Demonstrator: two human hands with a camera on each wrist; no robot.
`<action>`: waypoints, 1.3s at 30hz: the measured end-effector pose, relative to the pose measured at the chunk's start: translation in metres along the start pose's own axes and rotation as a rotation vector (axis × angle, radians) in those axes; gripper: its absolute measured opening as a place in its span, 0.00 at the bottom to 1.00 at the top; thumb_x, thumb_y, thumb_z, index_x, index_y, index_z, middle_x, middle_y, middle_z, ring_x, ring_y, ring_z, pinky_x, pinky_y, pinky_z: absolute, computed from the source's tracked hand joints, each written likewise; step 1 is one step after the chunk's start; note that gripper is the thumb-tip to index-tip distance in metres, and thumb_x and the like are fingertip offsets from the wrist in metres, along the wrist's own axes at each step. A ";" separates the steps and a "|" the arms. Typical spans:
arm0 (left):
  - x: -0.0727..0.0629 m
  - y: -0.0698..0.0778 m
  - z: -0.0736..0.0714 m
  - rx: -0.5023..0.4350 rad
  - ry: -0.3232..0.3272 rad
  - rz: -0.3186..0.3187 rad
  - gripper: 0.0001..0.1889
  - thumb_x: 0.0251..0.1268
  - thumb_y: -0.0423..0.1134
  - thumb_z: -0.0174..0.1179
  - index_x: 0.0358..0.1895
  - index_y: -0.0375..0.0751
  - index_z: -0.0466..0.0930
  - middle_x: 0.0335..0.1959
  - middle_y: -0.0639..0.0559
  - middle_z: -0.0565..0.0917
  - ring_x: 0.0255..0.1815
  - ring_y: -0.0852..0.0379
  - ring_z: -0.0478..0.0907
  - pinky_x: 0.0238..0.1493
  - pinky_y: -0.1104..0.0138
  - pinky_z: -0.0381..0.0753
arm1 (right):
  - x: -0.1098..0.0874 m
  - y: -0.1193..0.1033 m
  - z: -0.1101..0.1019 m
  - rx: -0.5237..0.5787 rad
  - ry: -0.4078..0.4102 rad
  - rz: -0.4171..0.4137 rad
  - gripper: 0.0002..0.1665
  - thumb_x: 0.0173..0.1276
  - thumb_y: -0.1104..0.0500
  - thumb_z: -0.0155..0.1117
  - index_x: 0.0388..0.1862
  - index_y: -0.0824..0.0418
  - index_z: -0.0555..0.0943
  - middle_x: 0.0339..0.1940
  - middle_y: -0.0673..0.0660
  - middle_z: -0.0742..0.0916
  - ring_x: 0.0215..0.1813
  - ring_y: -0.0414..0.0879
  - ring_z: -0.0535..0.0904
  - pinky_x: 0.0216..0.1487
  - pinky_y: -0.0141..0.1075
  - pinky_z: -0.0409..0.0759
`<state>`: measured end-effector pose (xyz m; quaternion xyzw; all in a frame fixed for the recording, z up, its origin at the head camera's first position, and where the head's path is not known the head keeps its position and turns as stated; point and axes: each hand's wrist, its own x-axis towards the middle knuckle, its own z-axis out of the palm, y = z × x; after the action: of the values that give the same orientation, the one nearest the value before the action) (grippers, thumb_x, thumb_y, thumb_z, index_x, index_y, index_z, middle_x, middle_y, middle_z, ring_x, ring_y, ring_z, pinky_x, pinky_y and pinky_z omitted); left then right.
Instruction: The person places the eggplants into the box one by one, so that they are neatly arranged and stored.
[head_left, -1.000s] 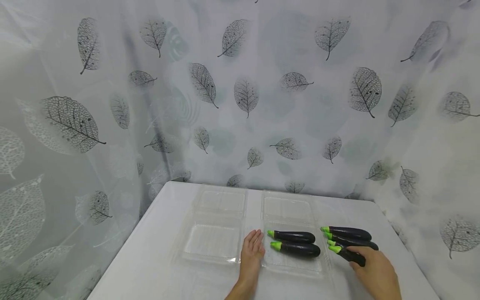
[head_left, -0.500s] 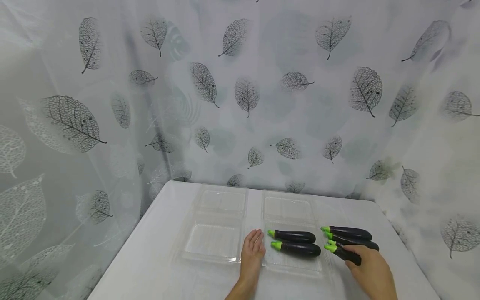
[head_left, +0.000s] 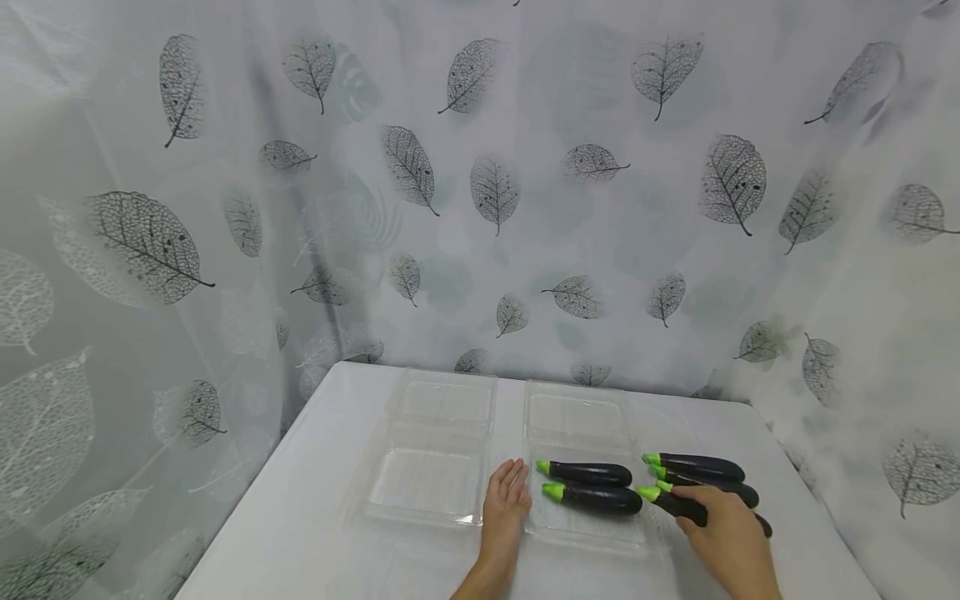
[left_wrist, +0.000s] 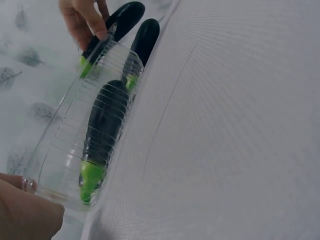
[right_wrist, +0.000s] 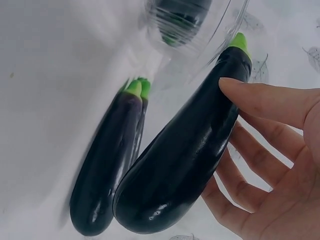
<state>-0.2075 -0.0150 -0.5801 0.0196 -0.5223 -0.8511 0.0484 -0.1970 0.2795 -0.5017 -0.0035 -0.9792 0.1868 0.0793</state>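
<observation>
My right hand (head_left: 723, 533) pinches a dark purple eggplant (right_wrist: 175, 145) with a bright green stem end between thumb and fingers. In the head view, its green tip reaches the right rim of a transparent plastic container (head_left: 585, 540). Two more eggplants lie side by side inside that container, the front eggplant (head_left: 602, 498) and the back eggplant (head_left: 588, 473). My left hand (head_left: 506, 504) rests at the container's left edge, fingers extended and together. In the left wrist view, fingertips show right at the container rim (left_wrist: 60, 107).
Beside the container on the right lie three loose eggplants (head_left: 693, 465), one partly hidden by my right hand. A second transparent container (head_left: 423, 483) lies unfolded at left. Both lids (head_left: 573, 417) spread toward the back. A leaf-print curtain (head_left: 495, 208) surrounds the white table (head_left: 300, 517).
My right hand has moved left with the eggplant, bringing its green tip from the loose pile to the container's right rim. More of a loose eggplant shows behind. The left hand stays put.
</observation>
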 end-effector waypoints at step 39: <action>0.002 -0.004 -0.003 -0.026 -0.022 -0.002 0.34 0.69 0.16 0.49 0.78 0.26 0.52 0.80 0.29 0.60 0.82 0.35 0.57 0.79 0.58 0.65 | 0.002 -0.037 0.012 0.015 0.028 -0.070 0.24 0.52 0.67 0.83 0.51 0.60 0.90 0.56 0.68 0.87 0.59 0.70 0.80 0.56 0.69 0.79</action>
<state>-0.2093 -0.0164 -0.5846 0.0100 -0.5117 -0.8581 0.0422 -0.1998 0.2414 -0.4987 0.0289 -0.9760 0.1912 0.0996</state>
